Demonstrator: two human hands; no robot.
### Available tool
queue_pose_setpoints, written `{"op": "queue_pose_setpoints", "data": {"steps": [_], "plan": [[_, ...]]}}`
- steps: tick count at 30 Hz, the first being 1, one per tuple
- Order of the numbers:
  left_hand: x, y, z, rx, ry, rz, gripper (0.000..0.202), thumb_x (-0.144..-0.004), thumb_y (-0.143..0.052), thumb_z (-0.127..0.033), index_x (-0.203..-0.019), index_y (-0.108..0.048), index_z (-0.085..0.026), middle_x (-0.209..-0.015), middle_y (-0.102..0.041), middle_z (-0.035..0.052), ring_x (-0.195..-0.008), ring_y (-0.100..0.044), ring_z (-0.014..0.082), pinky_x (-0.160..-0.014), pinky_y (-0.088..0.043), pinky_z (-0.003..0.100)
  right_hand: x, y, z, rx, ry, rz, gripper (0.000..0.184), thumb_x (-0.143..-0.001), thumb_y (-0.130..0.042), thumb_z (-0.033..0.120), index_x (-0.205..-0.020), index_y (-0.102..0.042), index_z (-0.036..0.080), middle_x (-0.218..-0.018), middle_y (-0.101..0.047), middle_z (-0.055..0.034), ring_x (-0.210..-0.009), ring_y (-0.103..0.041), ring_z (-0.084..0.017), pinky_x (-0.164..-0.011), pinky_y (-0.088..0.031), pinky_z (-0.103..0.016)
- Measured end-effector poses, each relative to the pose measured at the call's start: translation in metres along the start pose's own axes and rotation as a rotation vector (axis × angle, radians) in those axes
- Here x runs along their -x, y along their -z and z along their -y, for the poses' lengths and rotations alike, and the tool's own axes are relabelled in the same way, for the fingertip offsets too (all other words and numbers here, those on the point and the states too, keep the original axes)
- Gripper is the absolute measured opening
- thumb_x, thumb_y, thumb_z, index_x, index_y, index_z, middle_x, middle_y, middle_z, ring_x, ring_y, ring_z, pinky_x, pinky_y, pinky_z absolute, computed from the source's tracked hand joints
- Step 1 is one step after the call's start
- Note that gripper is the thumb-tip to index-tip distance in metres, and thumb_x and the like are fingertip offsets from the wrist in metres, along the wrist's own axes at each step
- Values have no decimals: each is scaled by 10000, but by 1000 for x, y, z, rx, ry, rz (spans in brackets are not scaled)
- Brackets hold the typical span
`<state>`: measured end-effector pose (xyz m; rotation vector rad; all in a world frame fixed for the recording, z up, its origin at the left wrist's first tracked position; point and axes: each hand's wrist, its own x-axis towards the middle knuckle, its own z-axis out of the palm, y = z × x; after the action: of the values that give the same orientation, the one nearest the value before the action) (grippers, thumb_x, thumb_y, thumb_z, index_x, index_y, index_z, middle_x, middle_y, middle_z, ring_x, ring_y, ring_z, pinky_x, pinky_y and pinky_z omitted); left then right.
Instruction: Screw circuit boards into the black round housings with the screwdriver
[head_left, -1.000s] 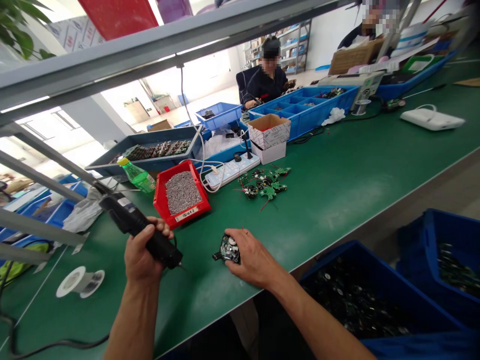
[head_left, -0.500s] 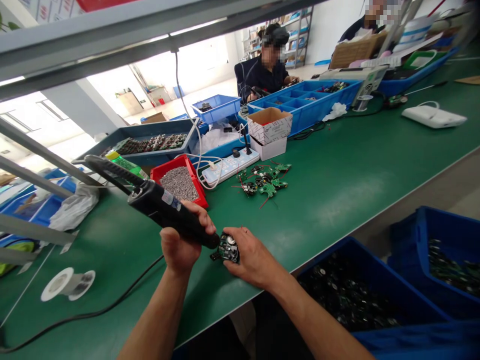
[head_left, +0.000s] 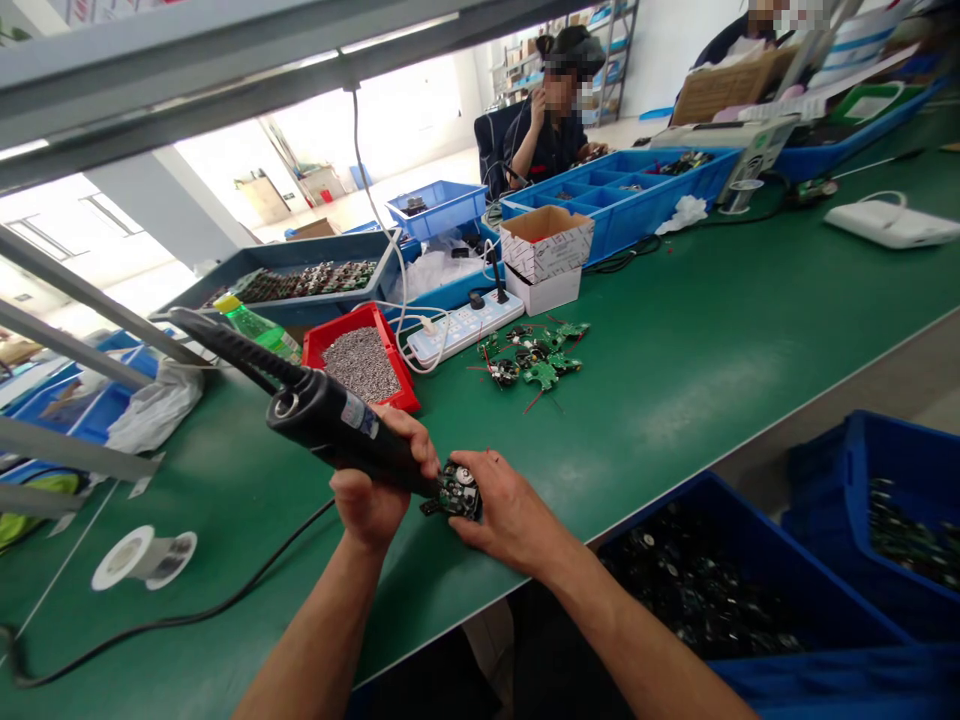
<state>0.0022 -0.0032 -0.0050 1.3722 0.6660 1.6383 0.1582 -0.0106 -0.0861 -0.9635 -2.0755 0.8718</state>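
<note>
My left hand (head_left: pixel 379 490) is wrapped round a black electric screwdriver (head_left: pixel 330 425), whose tip meets a small black assembly with a circuit board (head_left: pixel 454 491). My right hand (head_left: pixel 504 510) grips that assembly and holds it down on the green bench mat (head_left: pixel 675 360). A black cable runs from the tool's back end up and to the left. Behind the hands stands a red tray of small screws (head_left: pixel 362 361), and to its right lies a pile of green circuit boards with wires (head_left: pixel 532 358).
A white power strip (head_left: pixel 461 327), cardboard boxes (head_left: pixel 545 255), a green bottle (head_left: pixel 255 327) and blue trays (head_left: pixel 615 200) line the back. A solder spool (head_left: pixel 142 556) lies at the left. Blue bins of parts (head_left: pixel 720 590) stand below the front edge. Other people sit at the far end.
My left hand has swung the screwdriver from the left over to the assembly, and its tip now touches it. My right hand has stayed on the assembly.
</note>
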Motion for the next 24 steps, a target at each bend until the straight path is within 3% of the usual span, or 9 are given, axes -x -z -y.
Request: {"op": "queue_pose_setpoints", "data": {"steps": [17, 24], "plan": [[5, -1, 11, 22, -25, -63, 599, -698, -640, -747, -862, -597, -173, -634, -575, 0, -460, -561, 137, -448, -487, 271, -2, 0, 1, -33, -13, 3, 626, -725, -744, 149, -1281, -465, 217, -1151, -595, -76, -1077, -523, -252, -954, -468, -424], [1, 1, 1, 6, -52, -72, 643, -725, -543, -803, -879, -589, -180, -646, -563, 1, -460, -563, 143, -443, -495, 284, -2, 0, 0, -19, -31, 5, 647, -707, -755, 140, -1285, -471, 205, -1161, -593, -82, -1094, -526, -250, -978, -459, -420]]}}
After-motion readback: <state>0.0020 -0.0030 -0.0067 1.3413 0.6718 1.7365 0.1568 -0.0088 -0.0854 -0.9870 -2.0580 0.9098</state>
